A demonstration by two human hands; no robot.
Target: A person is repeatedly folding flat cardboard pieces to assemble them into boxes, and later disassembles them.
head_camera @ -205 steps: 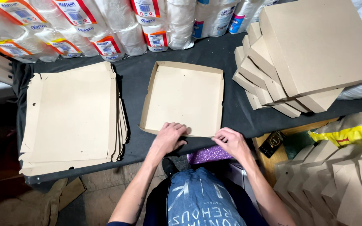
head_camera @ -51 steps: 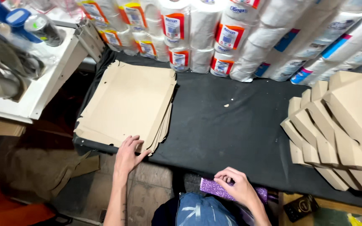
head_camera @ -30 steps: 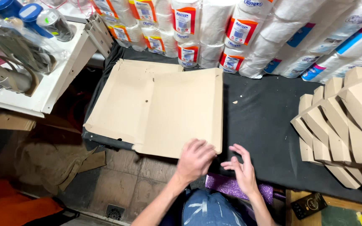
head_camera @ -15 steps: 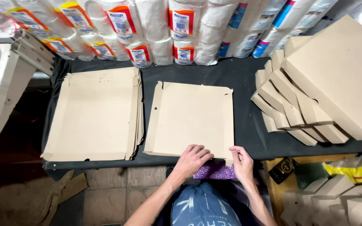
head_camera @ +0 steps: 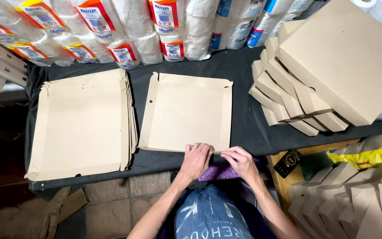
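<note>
Black surface [head_camera: 244, 119] carries a flat cardboard box blank [head_camera: 186, 113] at centre. Both the left hand [head_camera: 196, 160] and right hand [head_camera: 241, 161] press curled fingers [head_camera: 204, 148] on its near edge flap; no box holds anything visible.

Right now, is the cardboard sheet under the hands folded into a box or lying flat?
Mostly flat: the cardboard sheet lies spread on the black table, only its edge flaps slightly raised.

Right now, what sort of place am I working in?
Probably a small packing or stockroom bench: a stack of flat cardboard box blanks, piles of folded cardboard boxes, and wrapped paper rolls along the back. Both hands fold one blank.
</note>
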